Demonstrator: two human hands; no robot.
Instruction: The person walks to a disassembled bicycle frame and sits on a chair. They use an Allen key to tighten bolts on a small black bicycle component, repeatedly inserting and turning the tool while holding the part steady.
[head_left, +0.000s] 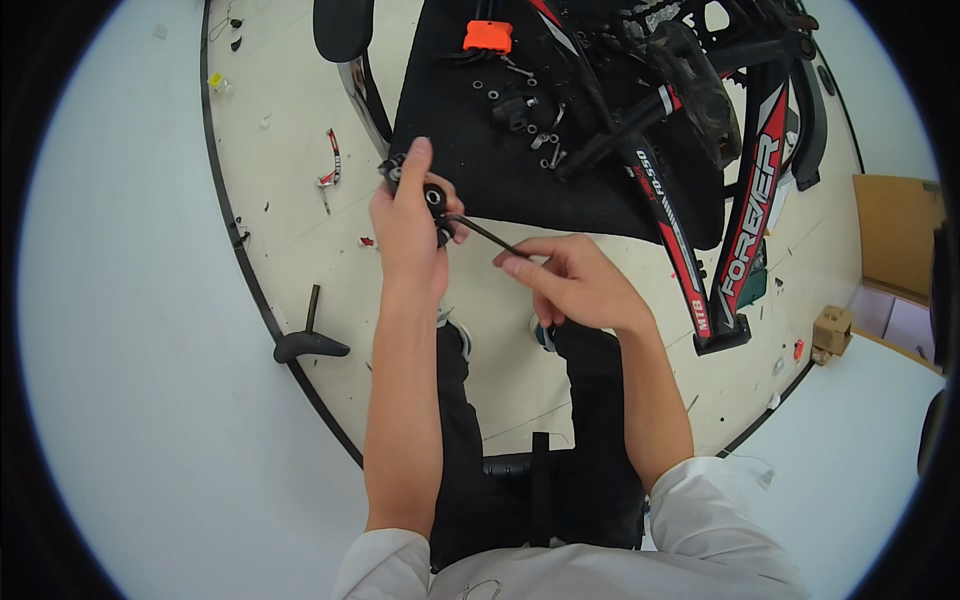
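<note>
My left hand [408,215] is closed around a small black bicycle part [435,197] with a round, silver-centred piece on it. The thumb points up along its side, and the fingers hide much of its far face. Between the fingertips of my right hand [575,280] is a thin dark hex key [488,236]. Its far end meets the lower side of the part; whether it sits in a bolt I cannot tell. Both hands are above the floor, just before the front edge of a black chair seat [470,185].
A black, red and white bicycle frame [665,215] lies across the seat's right side. Several small bolts and rings [533,129] lie on the seat near an orange holder [488,37]. On the floor are a saddle with its post [311,345], a red lever [332,160] and a cardboard box [832,328].
</note>
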